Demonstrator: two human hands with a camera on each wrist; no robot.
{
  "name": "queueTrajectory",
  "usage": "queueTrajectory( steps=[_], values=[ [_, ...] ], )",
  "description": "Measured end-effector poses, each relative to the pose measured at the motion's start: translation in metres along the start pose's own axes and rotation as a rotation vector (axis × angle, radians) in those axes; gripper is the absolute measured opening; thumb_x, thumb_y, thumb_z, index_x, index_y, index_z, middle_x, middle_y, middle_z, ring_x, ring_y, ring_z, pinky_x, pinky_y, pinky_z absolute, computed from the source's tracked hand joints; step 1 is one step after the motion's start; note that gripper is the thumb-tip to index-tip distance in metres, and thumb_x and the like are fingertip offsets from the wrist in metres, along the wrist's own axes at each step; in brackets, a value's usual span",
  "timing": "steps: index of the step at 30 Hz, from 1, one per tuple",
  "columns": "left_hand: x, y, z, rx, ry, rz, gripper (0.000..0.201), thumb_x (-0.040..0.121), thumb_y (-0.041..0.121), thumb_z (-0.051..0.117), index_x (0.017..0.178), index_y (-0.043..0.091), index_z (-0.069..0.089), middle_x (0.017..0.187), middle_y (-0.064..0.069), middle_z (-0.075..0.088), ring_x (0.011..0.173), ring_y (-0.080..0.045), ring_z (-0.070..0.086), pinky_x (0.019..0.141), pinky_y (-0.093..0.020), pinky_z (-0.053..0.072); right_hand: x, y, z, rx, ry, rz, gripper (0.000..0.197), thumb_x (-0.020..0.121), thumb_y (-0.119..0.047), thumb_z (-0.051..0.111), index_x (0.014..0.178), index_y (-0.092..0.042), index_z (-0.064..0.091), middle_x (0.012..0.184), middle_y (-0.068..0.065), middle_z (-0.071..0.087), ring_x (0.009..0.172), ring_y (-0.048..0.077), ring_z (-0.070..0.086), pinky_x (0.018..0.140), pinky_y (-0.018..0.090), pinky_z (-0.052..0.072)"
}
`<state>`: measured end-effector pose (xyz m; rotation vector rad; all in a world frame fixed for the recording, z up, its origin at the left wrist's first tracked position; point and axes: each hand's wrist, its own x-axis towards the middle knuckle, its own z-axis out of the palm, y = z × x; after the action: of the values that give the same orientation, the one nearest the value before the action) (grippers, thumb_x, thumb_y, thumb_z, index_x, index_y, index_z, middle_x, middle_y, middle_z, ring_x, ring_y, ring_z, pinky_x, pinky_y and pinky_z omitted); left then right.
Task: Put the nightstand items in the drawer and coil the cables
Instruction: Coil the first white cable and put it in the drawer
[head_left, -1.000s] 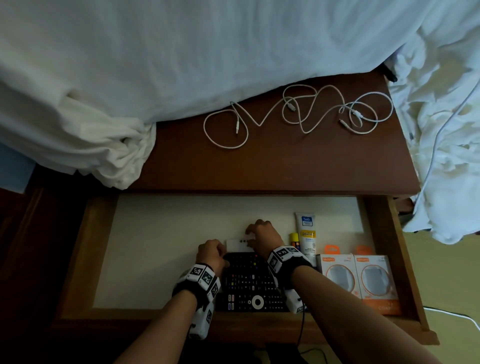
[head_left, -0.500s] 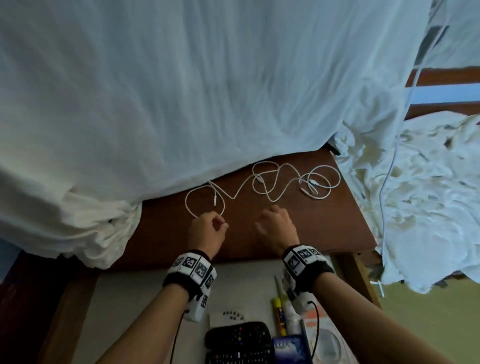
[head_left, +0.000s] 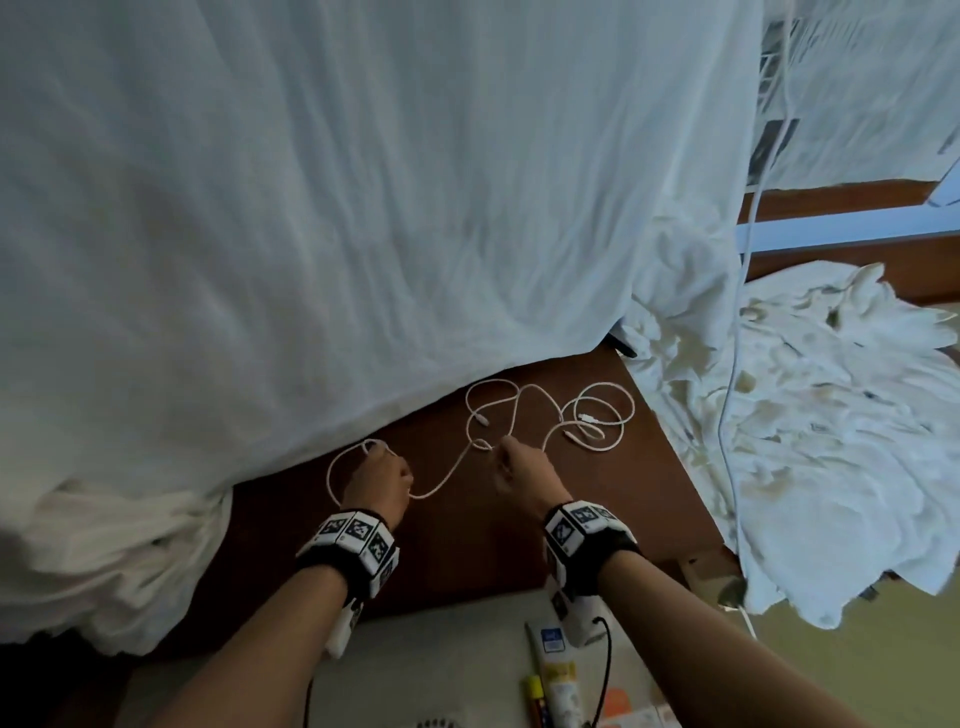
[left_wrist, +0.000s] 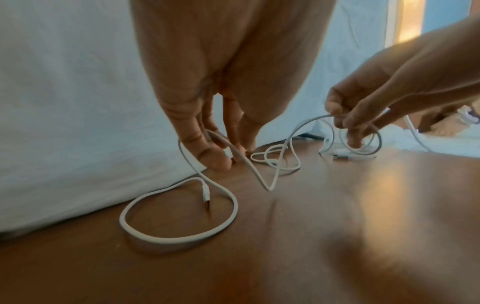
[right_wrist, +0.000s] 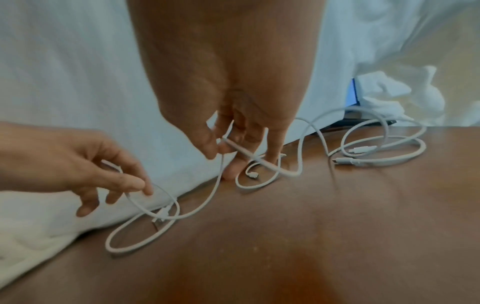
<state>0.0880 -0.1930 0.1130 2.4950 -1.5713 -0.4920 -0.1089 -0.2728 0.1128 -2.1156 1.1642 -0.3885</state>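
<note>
On the nightstand top (head_left: 597, 519), beside the white sheet (head_left: 311, 234), a white cable (head_left: 447, 480) is pinched by the left hand (head_left: 376, 480) at its loop and by the right hand (head_left: 524, 475) further along; the remaining cable loops (head_left: 602, 421) are left lying loose on the wood

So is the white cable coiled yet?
No. The white cable sprawls in loose tangled loops on the nightstand; both hands pinch it.

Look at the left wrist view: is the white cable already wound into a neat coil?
No. The white cable sprawls in loose loops across the nightstand top, with the left hand pinching one strand.
</note>
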Motion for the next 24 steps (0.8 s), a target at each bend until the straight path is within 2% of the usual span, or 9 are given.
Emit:
queueTrajectory(
  steps=[2, 4, 7, 10, 12, 14, 18, 21, 24],
  values=[
    [-0.007, 0.006, -0.009, 0.039, 0.009, -0.053, 0.024, 0.088, 0.012, 0.054, 0.108, 0.014, 0.067, 0.121, -0.011, 0.054, 0.102, -0.030, 0.063, 0.085, -0.037, 0.052, -0.010, -0.002, -0.008, 0.091, 0.104, -0.059, 0.009, 0.086, -0.014, 0.054, 0.082, -0.020, 0.048, 0.078, 0.007, 0.064, 0.073, 0.028, 0.060, 0.065, 0.038, 0.043],
    [-0.017, 0.023, -0.020, 0.014, 0.045, -0.044, 0.039, 0.089, 0.013, 0.055, 0.128, 0.021, 0.056, 0.138, -0.007, 0.040, 0.114, -0.030, 0.058, 0.093, -0.040, 0.050, -0.015, -0.010, -0.019, 0.142, 0.159, -0.135, 0.013, 0.085, -0.011, 0.054, 0.083, -0.022, 0.047, 0.073, -0.001, 0.060, 0.065, 0.021, 0.054, 0.065, 0.041, 0.045],
    [-0.026, 0.066, -0.041, -0.301, 0.204, 0.243, 0.059, 0.090, 0.005, 0.054, 0.146, 0.015, 0.036, 0.151, -0.004, 0.033, 0.131, -0.027, 0.045, 0.110, -0.035, 0.037, -0.010, -0.027, -0.044, 0.126, 0.216, -0.219, 0.016, 0.086, -0.009, 0.056, 0.082, -0.020, 0.046, 0.070, -0.007, 0.053, 0.064, 0.019, 0.051, 0.064, 0.040, 0.042],
    [-0.023, 0.105, -0.062, -0.556, 0.119, 0.387, 0.059, 0.093, 0.000, 0.051, 0.147, 0.018, 0.035, 0.148, -0.003, 0.043, 0.119, -0.031, 0.056, 0.105, -0.039, 0.045, -0.004, -0.047, -0.080, 0.085, 0.202, -0.293, 0.019, 0.081, -0.006, 0.056, 0.080, -0.019, 0.043, 0.066, -0.005, 0.050, 0.061, 0.020, 0.046, 0.062, 0.038, 0.040],
    [-0.021, 0.122, -0.074, -0.581, 0.100, 0.436, 0.048, 0.093, 0.000, 0.050, 0.138, 0.016, 0.048, 0.132, -0.007, 0.057, 0.105, -0.027, 0.064, 0.093, -0.036, 0.053, -0.003, -0.056, -0.104, 0.053, 0.194, -0.304, 0.020, 0.077, -0.005, 0.057, 0.080, -0.017, 0.041, 0.064, -0.004, 0.050, 0.058, 0.019, 0.045, 0.058, 0.028, 0.038],
    [-0.019, 0.132, -0.085, -0.538, 0.209, 0.479, 0.027, 0.092, 0.004, 0.057, 0.117, 0.009, 0.065, 0.110, -0.011, 0.064, 0.092, -0.026, 0.067, 0.085, -0.038, 0.055, -0.005, -0.055, -0.124, 0.017, 0.214, -0.273, 0.022, 0.079, -0.005, 0.058, 0.084, -0.017, 0.040, 0.065, -0.003, 0.049, 0.056, 0.017, 0.041, 0.054, 0.020, 0.033],
    [-0.021, 0.137, -0.117, -0.434, 0.455, 0.593, 0.007, 0.090, 0.011, 0.063, 0.086, 0.007, 0.067, 0.086, -0.006, 0.064, 0.077, -0.017, 0.060, 0.074, -0.030, 0.049, -0.005, -0.038, -0.150, -0.120, 0.193, -0.205, 0.016, 0.089, -0.014, 0.059, 0.098, -0.011, 0.047, 0.073, 0.003, 0.054, 0.069, 0.026, 0.051, 0.065, 0.031, 0.034],
    [-0.030, 0.137, -0.147, -0.410, 0.609, 0.613, 0.007, 0.089, 0.007, 0.063, 0.083, 0.005, 0.065, 0.083, -0.008, 0.062, 0.075, -0.019, 0.058, 0.072, -0.028, 0.046, 0.002, -0.031, -0.165, -0.179, 0.216, -0.175, 0.012, 0.090, -0.009, 0.056, 0.100, -0.005, 0.056, 0.094, 0.016, 0.067, 0.090, 0.034, 0.061, 0.074, 0.037, 0.042],
    [-0.037, 0.127, -0.181, -0.416, 0.837, 0.585, 0.007, 0.089, 0.006, 0.063, 0.083, 0.003, 0.066, 0.083, -0.012, 0.063, 0.074, -0.023, 0.059, 0.071, -0.027, 0.044, 0.007, -0.020, -0.179, -0.238, 0.276, -0.068, 0.007, 0.088, -0.006, 0.053, 0.093, -0.010, 0.053, 0.097, 0.015, 0.070, 0.092, 0.035, 0.065, 0.075, 0.039, 0.047]
  ],
)
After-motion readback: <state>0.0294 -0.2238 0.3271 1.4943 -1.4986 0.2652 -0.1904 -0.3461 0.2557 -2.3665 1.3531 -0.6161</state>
